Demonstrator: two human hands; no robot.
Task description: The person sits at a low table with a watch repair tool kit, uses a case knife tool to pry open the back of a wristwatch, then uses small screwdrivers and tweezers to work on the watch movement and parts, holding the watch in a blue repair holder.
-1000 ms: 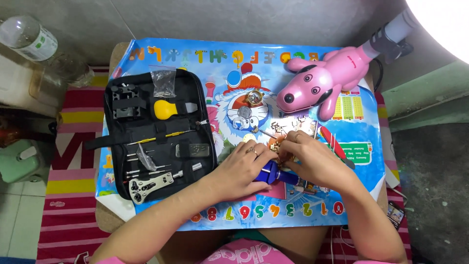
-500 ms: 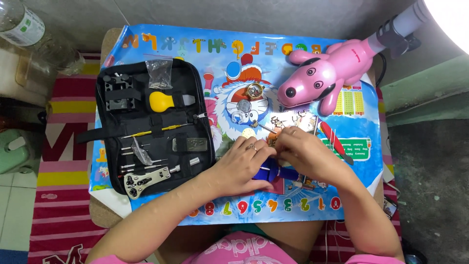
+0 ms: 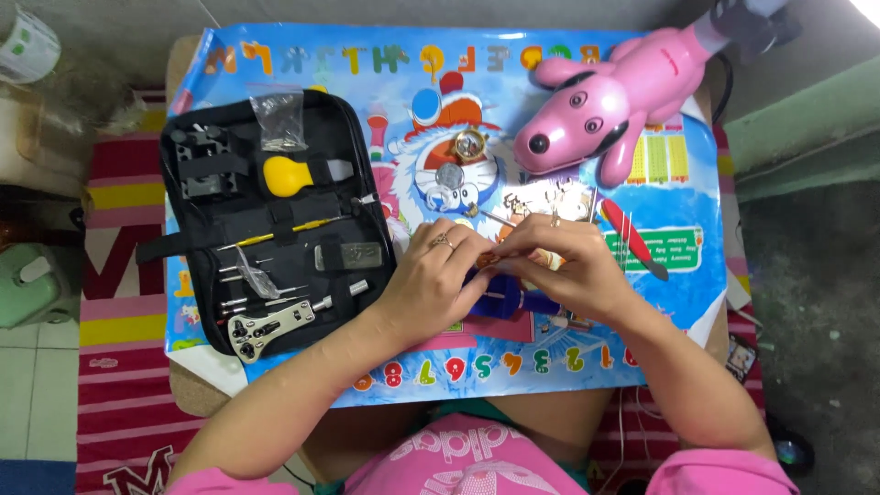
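Head view shows your left hand and right hand meeting fingertip to fingertip over a blue holder on the alphabet mat, pinching a small brownish part too tiny to identify. Left of them lies the open black tool case; a pink toy dog sits beyond.

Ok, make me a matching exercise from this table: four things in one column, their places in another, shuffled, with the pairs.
Things:
1. pink dog toy
2. black tool case
3. yellow-handled tool
4. small round watch part

Places:
A. lying open on the mat's left side
B. bare on the mat, beyond the hands
C. far right corner of the mat
D. strapped inside the case

Pairs: 1-C, 2-A, 3-D, 4-B
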